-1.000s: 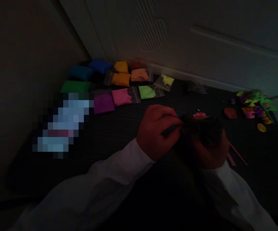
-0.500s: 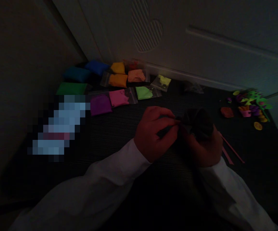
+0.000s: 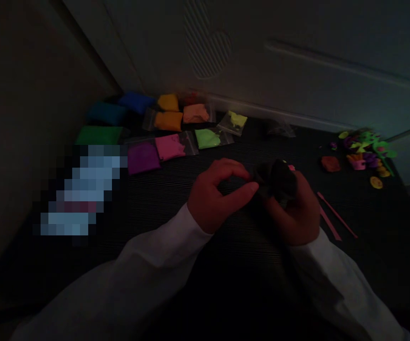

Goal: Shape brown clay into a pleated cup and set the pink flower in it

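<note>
A dark, lumpy, rounded piece (image 3: 279,179), its exact kind hard to make out in the dim light, is held up above the table. My right hand (image 3: 302,213) is wrapped around its right side and underside, the thumb below it. At the left edge of the piece, my left hand (image 3: 219,194) has thumb and index fingertips close together, pinching its rim. A small pink bit (image 3: 291,167) shows behind the dark piece near my right fingers. Two pink modelling tools (image 3: 338,215) lie just right of my right hand.
Clay packets in several colours, such as a purple packet (image 3: 144,158) and a green packet (image 3: 100,135), line the back left. A pixelated bright patch (image 3: 84,184) covers the left. Small coloured clay figures (image 3: 366,151) and a reddish lump (image 3: 330,164) sit at the right.
Both hands and the dark piece have shifted slightly left in view, along with the whole scene. The piece has turned a little, and my left thumb has straightened.
</note>
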A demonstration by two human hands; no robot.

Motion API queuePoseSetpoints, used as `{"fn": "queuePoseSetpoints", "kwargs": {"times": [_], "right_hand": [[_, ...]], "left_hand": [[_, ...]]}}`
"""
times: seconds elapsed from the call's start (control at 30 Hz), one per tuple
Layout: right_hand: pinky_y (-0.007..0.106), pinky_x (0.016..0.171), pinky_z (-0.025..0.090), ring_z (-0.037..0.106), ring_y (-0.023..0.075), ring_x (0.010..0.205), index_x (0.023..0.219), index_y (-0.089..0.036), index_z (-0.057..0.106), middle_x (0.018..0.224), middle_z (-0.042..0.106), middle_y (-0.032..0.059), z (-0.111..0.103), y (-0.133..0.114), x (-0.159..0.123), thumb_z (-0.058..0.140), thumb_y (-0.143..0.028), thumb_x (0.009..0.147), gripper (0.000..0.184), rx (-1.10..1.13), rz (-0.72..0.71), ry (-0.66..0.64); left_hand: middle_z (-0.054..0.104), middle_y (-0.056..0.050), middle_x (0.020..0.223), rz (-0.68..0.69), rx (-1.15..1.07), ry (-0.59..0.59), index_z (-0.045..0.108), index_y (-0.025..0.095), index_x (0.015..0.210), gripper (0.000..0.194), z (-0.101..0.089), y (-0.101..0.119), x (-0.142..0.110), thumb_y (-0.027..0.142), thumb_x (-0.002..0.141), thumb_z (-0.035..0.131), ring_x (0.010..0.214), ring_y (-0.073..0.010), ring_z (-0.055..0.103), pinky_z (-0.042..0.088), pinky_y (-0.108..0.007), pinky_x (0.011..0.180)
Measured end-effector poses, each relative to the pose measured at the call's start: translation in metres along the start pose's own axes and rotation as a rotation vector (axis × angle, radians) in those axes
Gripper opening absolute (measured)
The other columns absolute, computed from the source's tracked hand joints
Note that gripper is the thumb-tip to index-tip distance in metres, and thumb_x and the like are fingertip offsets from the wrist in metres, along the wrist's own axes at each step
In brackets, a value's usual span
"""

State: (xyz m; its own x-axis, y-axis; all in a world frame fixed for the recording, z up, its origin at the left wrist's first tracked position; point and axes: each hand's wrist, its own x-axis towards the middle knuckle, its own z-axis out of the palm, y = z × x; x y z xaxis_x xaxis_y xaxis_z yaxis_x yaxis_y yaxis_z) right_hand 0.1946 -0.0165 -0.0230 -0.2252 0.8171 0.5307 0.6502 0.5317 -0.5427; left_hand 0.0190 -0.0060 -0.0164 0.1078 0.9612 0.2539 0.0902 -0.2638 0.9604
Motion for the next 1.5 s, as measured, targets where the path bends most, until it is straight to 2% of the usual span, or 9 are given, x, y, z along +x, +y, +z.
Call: {"fn": "queuePoseSetpoints", "kwargs": {"times": [0.17,0.4,0.6,0.73,0.9,1.0,1.23,1.37,1.5], "right_hand": [[0.046,0.092,0.042,0.059,0.0252,0.095,0.104,-0.023,0.057,0.094,0.064,0.0055,0.0,-0.001,0.001,0.062,-0.017,0.073,0.032,-0.014,0.017,-0.007],[0.042,0.08,0.046,0.059,0.0225,0.086,0.099,-0.024,0.056,0.09,0.064,0.0039,0.0,-0.001,0.004,0.061,-0.014,0.072,0.029,-0.008,-0.021,0.007],[0.036,0.075,0.046,0.058,0.0197,0.085,0.097,-0.023,0.057,0.089,0.063,0.0027,-0.001,-0.003,0.004,0.061,-0.014,0.074,0.025,0.025,0.033,-0.005],[0.038,0.079,0.046,0.058,0.0205,0.088,0.098,-0.024,0.057,0.091,0.063,0.0029,0.001,-0.003,0.004,0.06,-0.016,0.075,0.025,0.033,0.058,0.001],[0.04,0.081,0.046,0.059,0.022,0.089,0.097,-0.024,0.058,0.091,0.064,0.0037,0.001,-0.001,0.004,0.06,-0.018,0.075,0.022,0.019,0.041,0.0],[0.042,0.081,0.046,0.06,0.0226,0.089,0.095,-0.024,0.058,0.09,0.064,0.0045,0.0,-0.002,0.005,0.06,-0.018,0.075,0.021,-0.002,0.028,-0.017],[0.038,0.074,0.048,0.057,0.0214,0.087,0.097,-0.017,0.06,0.093,0.06,0.0089,0.0,-0.004,0.004,0.058,-0.017,0.075,0.022,0.017,-0.022,-0.103],[0.039,0.076,0.048,0.057,0.0208,0.089,0.102,-0.02,0.059,0.095,0.06,0.0069,0.001,-0.004,0.004,0.057,-0.016,0.076,0.026,0.055,0.005,-0.144],[0.037,0.08,0.047,0.058,0.0189,0.091,0.104,-0.022,0.056,0.095,0.062,0.0043,0.0,-0.004,0.006,0.059,-0.014,0.076,0.029,0.132,0.049,-0.11]], "left_hand": [[0.064,-0.004,0.086,-0.017,-0.008,-0.007,0.064,0.018,0.078,0.009,-0.001,0.0,0.002,0.024,0.072,0.065,0.084,-0.0171,0.06,0.046,-0.031,0.076],[0.068,-0.001,0.08,-0.18,-0.047,-0.036,0.066,0.018,0.078,0.012,0.0,0.001,0.003,0.029,0.072,0.065,0.073,-0.0153,0.06,0.046,-0.029,0.069],[0.067,-0.001,0.079,-0.206,-0.068,-0.039,0.066,0.017,0.077,0.011,0.0,0.003,0.004,0.027,0.071,0.065,0.072,-0.0145,0.059,0.046,-0.029,0.069],[0.068,-0.001,0.079,-0.209,-0.064,-0.03,0.065,0.018,0.076,0.011,0.001,0.001,0.004,0.027,0.071,0.065,0.071,-0.0142,0.059,0.046,-0.029,0.067],[0.068,-0.002,0.091,-0.162,-0.157,0.029,0.064,0.021,0.092,0.022,0.002,-0.005,0.004,0.027,0.071,0.066,0.084,-0.0159,0.063,0.049,-0.028,0.07],[0.068,-0.002,0.09,-0.172,-0.231,0.087,0.062,0.022,0.099,0.027,0.001,-0.008,0.007,0.027,0.072,0.066,0.084,-0.0151,0.064,0.051,-0.027,0.072],[0.071,-0.001,0.086,-0.327,-0.416,-0.031,0.068,0.021,0.086,0.023,-0.002,-0.01,0.009,0.034,0.068,0.071,0.078,-0.015,0.065,0.052,-0.029,0.073],[0.071,-0.001,0.084,-0.367,-0.402,-0.027,0.069,0.021,0.085,0.023,-0.003,-0.015,0.009,0.035,0.067,0.072,0.076,-0.0158,0.065,0.052,-0.031,0.073],[0.07,0.0,0.082,-0.37,-0.453,-0.025,0.068,0.022,0.084,0.019,-0.002,-0.016,0.01,0.032,0.068,0.071,0.075,-0.0143,0.064,0.05,-0.029,0.072]]}}
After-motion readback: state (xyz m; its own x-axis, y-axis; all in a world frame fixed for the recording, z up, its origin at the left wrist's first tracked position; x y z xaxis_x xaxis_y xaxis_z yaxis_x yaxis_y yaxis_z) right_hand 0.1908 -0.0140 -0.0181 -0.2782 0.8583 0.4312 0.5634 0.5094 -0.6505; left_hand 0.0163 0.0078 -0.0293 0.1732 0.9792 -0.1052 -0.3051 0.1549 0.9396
